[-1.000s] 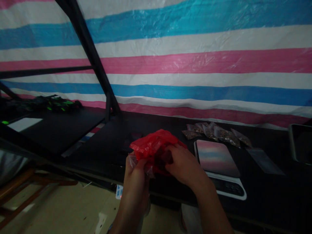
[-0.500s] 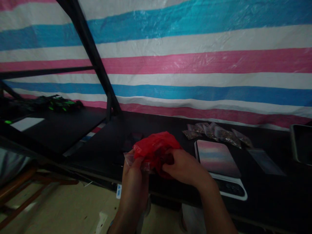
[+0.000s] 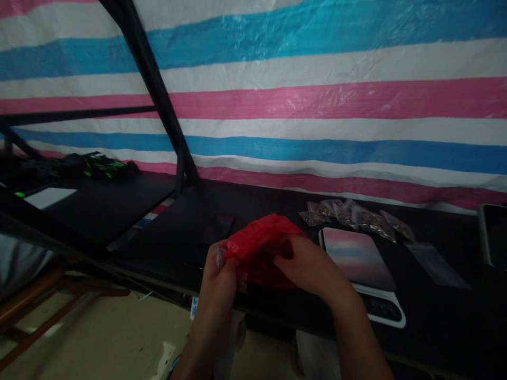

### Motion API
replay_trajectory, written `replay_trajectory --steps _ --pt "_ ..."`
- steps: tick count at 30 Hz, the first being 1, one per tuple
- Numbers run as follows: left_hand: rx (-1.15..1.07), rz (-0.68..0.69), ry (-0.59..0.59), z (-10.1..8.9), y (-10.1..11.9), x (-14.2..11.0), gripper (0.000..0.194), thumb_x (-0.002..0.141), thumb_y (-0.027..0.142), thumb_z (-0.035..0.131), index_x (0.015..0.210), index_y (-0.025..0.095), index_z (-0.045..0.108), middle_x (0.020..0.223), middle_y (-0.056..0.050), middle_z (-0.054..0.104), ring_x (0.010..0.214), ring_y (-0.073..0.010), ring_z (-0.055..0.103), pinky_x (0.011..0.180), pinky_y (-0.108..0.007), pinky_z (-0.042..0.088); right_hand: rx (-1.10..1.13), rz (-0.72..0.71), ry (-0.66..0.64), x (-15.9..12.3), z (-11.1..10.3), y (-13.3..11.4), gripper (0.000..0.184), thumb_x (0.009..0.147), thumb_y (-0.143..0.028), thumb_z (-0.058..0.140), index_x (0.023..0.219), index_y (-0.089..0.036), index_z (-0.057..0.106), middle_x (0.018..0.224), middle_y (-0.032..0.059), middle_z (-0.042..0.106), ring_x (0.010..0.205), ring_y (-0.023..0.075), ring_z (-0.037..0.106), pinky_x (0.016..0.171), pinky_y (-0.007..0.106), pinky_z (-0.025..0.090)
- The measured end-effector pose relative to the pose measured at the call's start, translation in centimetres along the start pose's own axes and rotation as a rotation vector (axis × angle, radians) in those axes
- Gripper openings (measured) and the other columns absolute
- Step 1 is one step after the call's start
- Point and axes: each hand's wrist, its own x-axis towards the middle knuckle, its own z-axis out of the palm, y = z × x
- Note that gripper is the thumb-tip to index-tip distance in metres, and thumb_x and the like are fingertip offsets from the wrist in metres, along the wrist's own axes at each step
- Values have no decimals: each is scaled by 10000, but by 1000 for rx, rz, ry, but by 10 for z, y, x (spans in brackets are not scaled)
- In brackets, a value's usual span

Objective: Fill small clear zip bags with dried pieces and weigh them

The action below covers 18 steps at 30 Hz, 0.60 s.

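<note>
A crumpled red plastic bag (image 3: 263, 235) is held between my hands above the front edge of the black table, its mouth facing me. My left hand (image 3: 222, 269) is closed on the bag's left side, with a small clear plastic bag (image 3: 218, 257) pinched in the same grip. At the right side of the mouth, my right hand (image 3: 307, 264) is curled around the red plastic, thumb towards me, and its other fingertips are hidden by the bag. The inside is too dark to make out. To the right lies a digital scale (image 3: 358, 256) with a shiny plate.
Several small clear bags with brown contents (image 3: 372, 221) lie behind the scale. A flat clear zip bag (image 3: 435, 264) is right of it, and a phone-like device (image 3: 495, 235) stands at the far right. A black metal post (image 3: 158, 89) rises on the left.
The red bag and both hands have shifted slightly right in view. The bag's mouth has widened, and my right hand has turned at its rim.
</note>
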Motion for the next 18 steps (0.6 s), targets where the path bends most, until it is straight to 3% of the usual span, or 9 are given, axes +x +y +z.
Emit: replay_trajectory --steps 6,11,18 --pt "-158 -107 -30 9 5 -5 406 575 155 732 976 205 696 691 64 654 500 -79 536 487 -188 405 -159 49 67 6 8 -5 368 907 -169 669 1274 -152 696 1390 170 675 1277 329 667 1018 415 498" --pt "-226 -144 -16 19 15 -9 410 532 143 711 938 190 677 710 39 683 537 -104 592 498 -202 455 -106 -25 55 8 12 -4 374 890 -119 673 1256 -189 703 1373 115 693 1267 298 667 1031 405 491" --pt "-268 -167 -52 20 15 -7 409 503 147 699 907 200 657 567 110 536 445 -69 462 453 -185 392 -16 -50 44 8 15 -3 355 845 -125 689 1187 -215 725 1296 95 745 1193 260 695 987 370 487"
